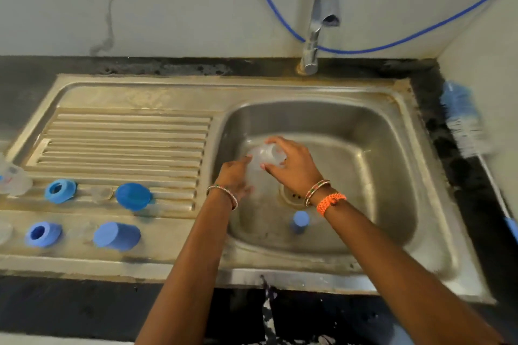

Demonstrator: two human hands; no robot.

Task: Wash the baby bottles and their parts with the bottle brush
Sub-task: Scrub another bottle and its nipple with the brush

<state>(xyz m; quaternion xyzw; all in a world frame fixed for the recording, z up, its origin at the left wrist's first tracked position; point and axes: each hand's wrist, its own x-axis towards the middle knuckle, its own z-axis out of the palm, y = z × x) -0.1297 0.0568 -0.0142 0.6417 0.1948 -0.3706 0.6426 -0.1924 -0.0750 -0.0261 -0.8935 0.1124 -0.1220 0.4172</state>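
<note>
Figure: both hands working over the sink basin (364, 131). The person is holding a clear baby bottle (262, 161) low inside the basin, above and to the left of the drain (293, 195). The right hand (291, 165) is grasping the bottle's upper end with curled fingers, while the left hand (234, 176) is cupping its lower body from the side; blur is hiding the exact lie of the left fingers, but they appear wrapped round it. The tap (322, 17) is not visibly running.

The bottle brush (465, 123) is lying on the dark counter to the right of the sink, well apart from both hands, its bristle head pointing away from the person. 1 blue cap (300, 221) is sitting in the basin near the drain. On the draining board (126, 131), 2 blue collar rings (60, 190) and 2 more blue caps (134, 195) are waiting, with another clear bottle (14, 179) at the far left edge.

Handling, as a judgement: the bottle is looking light, thin-walled and fairly stiff plastic, likely slippery when wet and soapy. Gripping round the body with 1 hand, leaving the open neck free for the brush, is looking soundest; squeezing hard is unnecessary, and a drop inside the basin would probably do little harm.
</note>
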